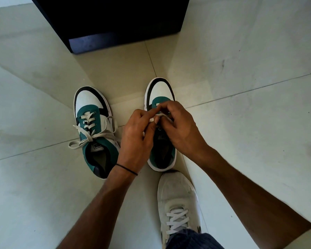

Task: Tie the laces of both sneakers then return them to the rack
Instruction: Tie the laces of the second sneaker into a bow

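Note:
Two white, teal and black sneakers stand side by side on the tiled floor, toes pointing away from me. The left sneaker (94, 126) has its white laces tied in a bow with loops spread to both sides. Over the right sneaker (160, 90) both my hands meet. My left hand (137, 133) pinches a white lace end (152, 120) between thumb and finger. My right hand (178, 128) grips the same shoe's lace (162, 115) just above the tongue. The hands hide most of that shoe's lacing.
A dark, nearly black cabinet or rack base (113, 24) stands on the floor straight ahead, beyond the sneakers. My own foot in a white laced shoe (178, 200) rests just behind the right sneaker. Pale tiles (250, 123) spread all round.

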